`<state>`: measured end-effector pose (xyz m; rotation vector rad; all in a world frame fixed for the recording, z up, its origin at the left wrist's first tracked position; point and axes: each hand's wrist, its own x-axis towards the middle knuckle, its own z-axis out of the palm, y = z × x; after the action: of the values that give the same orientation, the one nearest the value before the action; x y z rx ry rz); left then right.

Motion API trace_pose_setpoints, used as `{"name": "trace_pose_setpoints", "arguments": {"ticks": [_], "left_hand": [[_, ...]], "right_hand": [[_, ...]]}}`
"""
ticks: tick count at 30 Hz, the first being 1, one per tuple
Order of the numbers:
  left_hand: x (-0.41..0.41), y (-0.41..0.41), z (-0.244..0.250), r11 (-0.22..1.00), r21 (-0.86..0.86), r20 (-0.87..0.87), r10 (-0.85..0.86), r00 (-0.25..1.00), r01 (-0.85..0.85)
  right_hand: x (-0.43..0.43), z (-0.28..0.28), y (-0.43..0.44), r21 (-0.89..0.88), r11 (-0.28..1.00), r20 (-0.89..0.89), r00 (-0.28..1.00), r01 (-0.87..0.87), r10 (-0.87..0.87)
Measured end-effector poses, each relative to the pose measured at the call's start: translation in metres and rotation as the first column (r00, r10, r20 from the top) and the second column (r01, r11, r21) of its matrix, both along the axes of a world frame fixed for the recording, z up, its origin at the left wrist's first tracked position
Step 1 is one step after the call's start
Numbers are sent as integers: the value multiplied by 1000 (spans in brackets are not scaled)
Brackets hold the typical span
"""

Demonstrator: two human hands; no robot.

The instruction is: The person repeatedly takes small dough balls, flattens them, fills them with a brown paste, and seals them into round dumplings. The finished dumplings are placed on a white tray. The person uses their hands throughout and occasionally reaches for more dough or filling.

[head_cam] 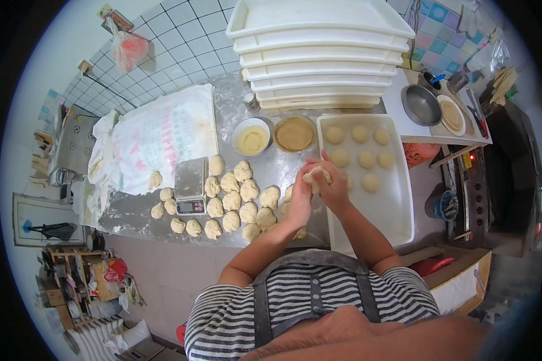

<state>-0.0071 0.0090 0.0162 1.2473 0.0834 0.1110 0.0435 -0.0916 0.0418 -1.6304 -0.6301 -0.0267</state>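
Between my left hand [301, 194] and my right hand [335, 187] a lump of dough [317, 177] is held, over the near left part of a white plastic tray [388, 216]. Smooth round dough balls [366, 159] sit in rows in that tray. To the left, several rough dough pieces [231, 200] lie on the metal worktop [162, 231], some partly hidden by my left forearm. A digital kitchen scale [191, 180] stands among them. Beyond my hands are a bowl of pale yellow contents [251, 136] and a round dish with a brown filling [294, 133].
A tall stack of white trays [320, 58] stands at the back. A floury printed cloth sack [162, 135] covers the back left of the worktop. At right, a side table holds a metal bowl [422, 105] and a plate [450, 115], near an oven [478, 194].
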Motion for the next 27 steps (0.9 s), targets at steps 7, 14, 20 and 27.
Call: {"name": "trace_pose_setpoints", "arguments": {"ticks": [7,14,20,27], "left_hand": [[13,11,-19,994,-23,-211,-111,971,108],[9,18,4,971,10,-194,-232,953,238],[11,2,-20,974,-125,-61,-198,978,189],[22,9,19,765,-594,-353,-525,775,248]], "right_hand": [[1,-1,-11,21,988,-3,988,-151,151],[-11,0,-14,137,986,-52,994,-91,99],[-3,-6,-27,-4,998,-145,987,-67,65],[-1,-15,-40,-37,993,-133,985,-111,105]]}}
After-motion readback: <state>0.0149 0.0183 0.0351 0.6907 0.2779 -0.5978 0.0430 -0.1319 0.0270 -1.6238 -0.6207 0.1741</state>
